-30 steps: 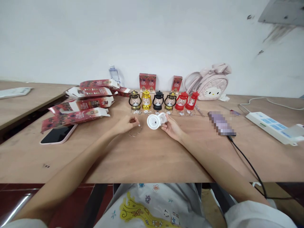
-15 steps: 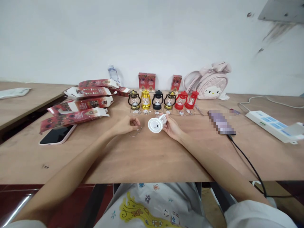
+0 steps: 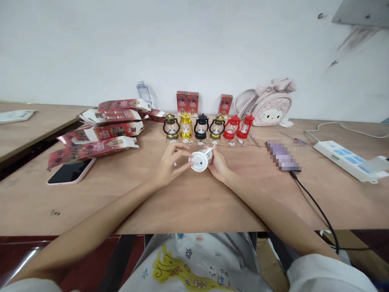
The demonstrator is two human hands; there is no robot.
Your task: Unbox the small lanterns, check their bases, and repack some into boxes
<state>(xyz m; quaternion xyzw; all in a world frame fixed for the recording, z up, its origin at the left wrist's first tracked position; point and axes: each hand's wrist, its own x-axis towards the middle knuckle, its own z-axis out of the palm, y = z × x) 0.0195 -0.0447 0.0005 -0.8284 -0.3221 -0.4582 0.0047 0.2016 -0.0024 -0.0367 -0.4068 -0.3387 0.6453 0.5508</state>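
My right hand [image 3: 218,165] grips a small white toy lantern [image 3: 200,160], held on its side with its round base facing me. My left hand [image 3: 170,161] has come up to the lantern, and its fingertips touch the base rim while the fingers curl. Whether a small part sits between those fingers is hidden. Behind the hands stands a row of several small lanterns [image 3: 201,127]: dark gold, gold, black and red.
Red flattened cartons [image 3: 100,134] lie at the left, a phone [image 3: 69,171] in front of them. A water bottle [image 3: 142,91], red boxes [image 3: 187,103] and a pink bag [image 3: 267,106] stand at the back. A cabled device [image 3: 282,155] and a power strip [image 3: 345,159] sit right.
My left hand left the table spot by the thin wire piece and moved right to the white lantern's base. My right hand turned the lantern slightly and kept hold.
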